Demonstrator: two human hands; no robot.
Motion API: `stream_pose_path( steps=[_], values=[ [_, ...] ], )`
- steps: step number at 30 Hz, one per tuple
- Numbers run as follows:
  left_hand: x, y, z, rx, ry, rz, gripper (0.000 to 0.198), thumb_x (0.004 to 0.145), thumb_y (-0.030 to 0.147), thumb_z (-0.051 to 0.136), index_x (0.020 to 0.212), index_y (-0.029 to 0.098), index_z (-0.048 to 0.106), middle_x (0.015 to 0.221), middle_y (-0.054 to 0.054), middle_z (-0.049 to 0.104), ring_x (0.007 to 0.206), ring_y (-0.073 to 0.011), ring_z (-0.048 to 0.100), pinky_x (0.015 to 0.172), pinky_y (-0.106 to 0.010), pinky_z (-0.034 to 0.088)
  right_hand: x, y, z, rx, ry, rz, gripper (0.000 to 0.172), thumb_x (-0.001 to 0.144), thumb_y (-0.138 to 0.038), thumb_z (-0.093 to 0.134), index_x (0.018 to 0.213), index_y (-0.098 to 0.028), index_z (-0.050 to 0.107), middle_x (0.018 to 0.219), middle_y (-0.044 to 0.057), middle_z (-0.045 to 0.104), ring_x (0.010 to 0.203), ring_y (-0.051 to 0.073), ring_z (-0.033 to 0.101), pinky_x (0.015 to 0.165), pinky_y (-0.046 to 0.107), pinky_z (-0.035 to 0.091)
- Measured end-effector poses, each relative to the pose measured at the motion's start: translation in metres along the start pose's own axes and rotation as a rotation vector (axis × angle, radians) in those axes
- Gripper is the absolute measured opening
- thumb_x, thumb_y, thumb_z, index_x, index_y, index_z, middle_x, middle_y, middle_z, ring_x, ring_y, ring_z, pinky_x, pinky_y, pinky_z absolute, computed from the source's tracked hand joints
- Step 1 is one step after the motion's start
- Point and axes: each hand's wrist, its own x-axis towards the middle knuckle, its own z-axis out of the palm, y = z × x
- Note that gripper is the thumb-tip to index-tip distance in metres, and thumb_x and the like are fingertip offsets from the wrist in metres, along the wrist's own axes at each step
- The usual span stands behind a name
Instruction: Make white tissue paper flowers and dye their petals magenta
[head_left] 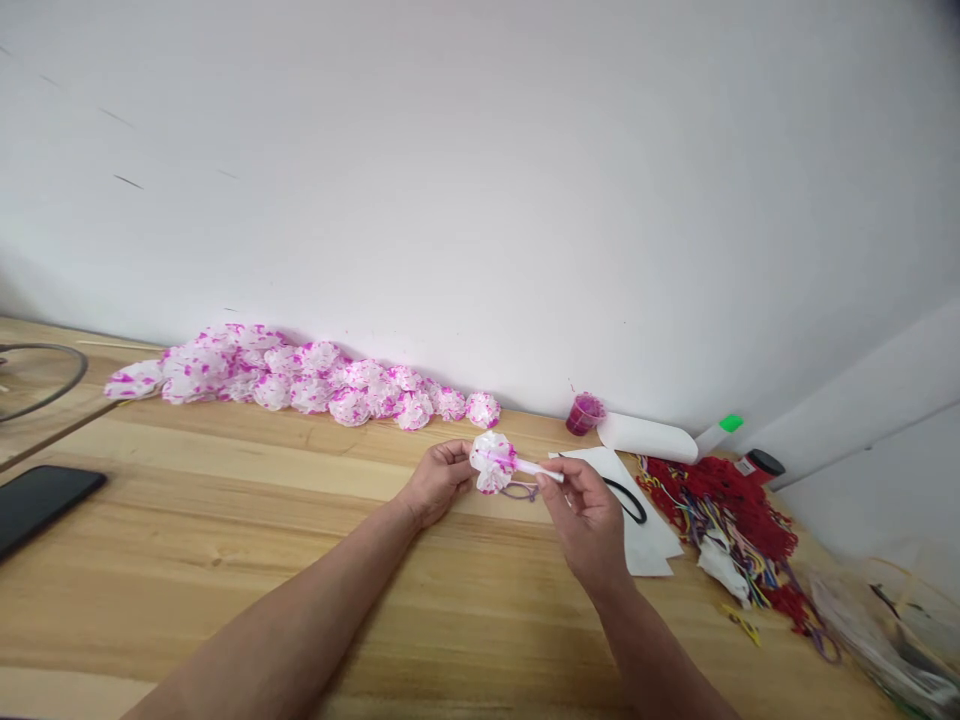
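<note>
My left hand (439, 482) pinches the left edge of a ruffled white paper flower (493, 461) with magenta-stained petals, holding it above the table. My right hand (589, 515) is closed, thumb and fingers gripping a slim white stick (536, 468). This stick reaches leftward to the flower; whether it is joined to it or only touches it, I cannot tell. A thin purple loop (521, 491) shows on the table just below the flower. Beyond my hands, many similar paper flowers (352, 385) are heaped along the wall.
A cup of magenta liquid (585, 413) stands by a white roll (647, 437) and a green-capped bottle (720, 435). White sheets (649, 545) lie under a black handle (634, 503). Red cords (720, 500) and a black-lidded container (760, 466) sit right. A phone (45, 505) lies left.
</note>
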Motion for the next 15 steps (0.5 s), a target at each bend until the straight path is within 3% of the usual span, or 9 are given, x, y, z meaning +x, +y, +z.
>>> stream_pose_path(
  steps=[4, 10, 15],
  values=[
    [-0.0003, 0.0004, 0.0001, 0.006, -0.020, -0.005, 0.029, 0.057, 0.026, 0.088, 0.075, 0.011, 0.071, 0.064, -0.004, 0.067, 0.051, -0.0073, 0.051, 0.048, -0.019, 0.030, 0.0029, -0.0003, -0.0012, 0.047, 0.078, -0.042, 0.015, 0.084, -0.033, 0.071, 0.095, -0.023, 0.067, 0.090, 0.003, 0.067, 0.081, 0.018, 0.058, 0.076, 0.030, 0.046],
    [0.0003, 0.0003, 0.0000, -0.001, -0.034, 0.002, 0.030, 0.059, 0.029, 0.088, 0.073, 0.011, 0.070, 0.062, -0.002, 0.064, 0.049, -0.0064, 0.047, 0.046, -0.019, 0.026, -0.0026, 0.0059, 0.0012, -0.010, -0.006, -0.019, 0.015, 0.082, -0.034, 0.072, 0.093, -0.024, 0.070, 0.087, 0.003, 0.068, 0.082, 0.020, 0.058, 0.078, 0.031, 0.046],
    [-0.0003, 0.0011, 0.0007, -0.002, -0.046, 0.003, 0.028, 0.059, 0.028, 0.088, 0.071, 0.011, 0.069, 0.060, -0.002, 0.063, 0.048, -0.0056, 0.044, 0.045, -0.019, 0.024, -0.0045, 0.0045, -0.0021, 0.024, 0.020, 0.004, 0.015, 0.083, -0.033, 0.072, 0.094, -0.024, 0.069, 0.090, 0.003, 0.068, 0.081, 0.019, 0.057, 0.078, 0.031, 0.045]
  ],
)
